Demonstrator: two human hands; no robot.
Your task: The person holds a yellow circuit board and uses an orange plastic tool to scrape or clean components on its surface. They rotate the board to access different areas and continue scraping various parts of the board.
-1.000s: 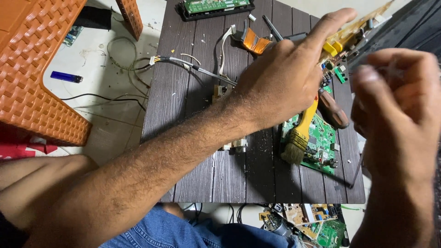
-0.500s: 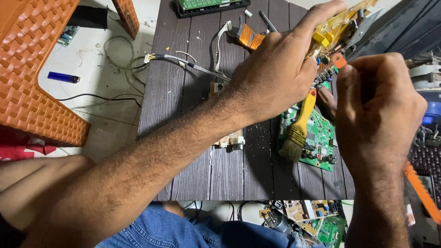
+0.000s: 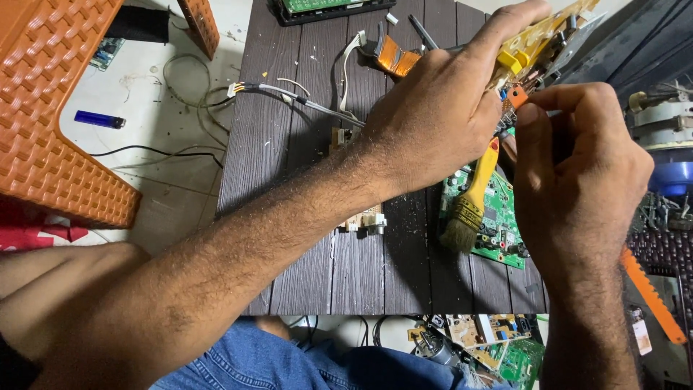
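My left hand (image 3: 440,115) reaches across the dark slatted table (image 3: 303,217) and grips a yellowish circuit board (image 3: 541,36) held up at the top right. My right hand (image 3: 577,166) is closed around a thin tool whose orange part (image 3: 516,96) touches the board's lower edge; the tool's tip is hidden. A yellow-handled brush (image 3: 473,195) lies below my left hand, its bristles beside a green circuit board (image 3: 498,217) on the table.
A small board with connectors (image 3: 364,220) and a grey cable bundle (image 3: 289,94) lie on the table. An orange woven stool (image 3: 50,108) and a blue lighter (image 3: 97,119) are at left on the floor. More circuit boards (image 3: 491,339) lie below the table edge.
My right hand has come in from the right and closed up against the yellowish board, beside my left hand. The left hand keeps its hold on the board.
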